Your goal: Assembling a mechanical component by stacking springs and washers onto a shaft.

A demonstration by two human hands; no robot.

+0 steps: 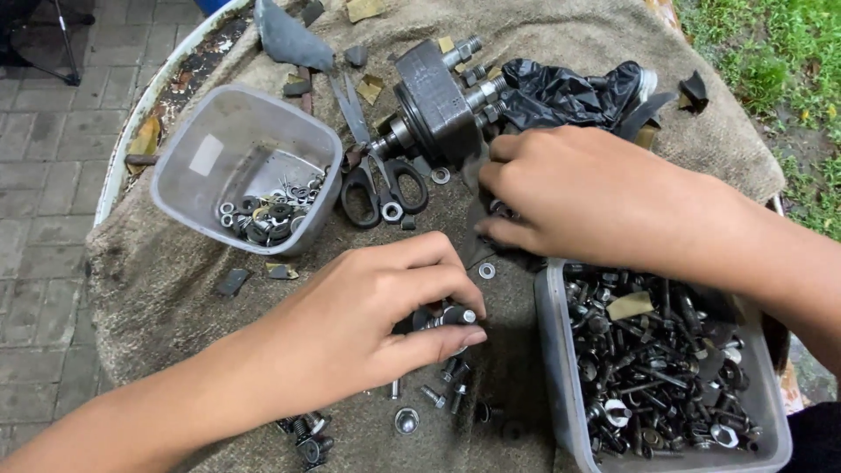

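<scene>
- Head view — a person sorts loose hardware on a table draped in burlap sacking (158, 289); the left hand (368, 311) is curled nearly closed, thumb and fingertips pinching a short bolt (451, 315) with a nut or washers on it, just clear of the cloth.
- The bolt lies roughly level, its long axis running left to right; the bright end pointing away from the palm, toward the clear tub of bolts (666, 368) on the far side of the fingertips.
- The right hand (569, 197) rests palm down beyond the left, fingers bent and pressing on a dark scrap of material; whether it has hold of anything under the fingers cannot be told.
- Just past the right hand's knuckles sits a dark metal pump body (434, 101) with studs on it, a crumpled black plastic bag (569, 92) beside it.
- Scissors (377, 171) lie between the pump body and the left hand; a second tub of washers (250, 171) stands beyond the left wrist.
- Judgement: the step in hand looks like picking and sorting fasteners; the next move calls for a steady pinch, since small loose bolts (442, 390) and a washer (486, 271) lie scattered close under the fingers.
</scene>
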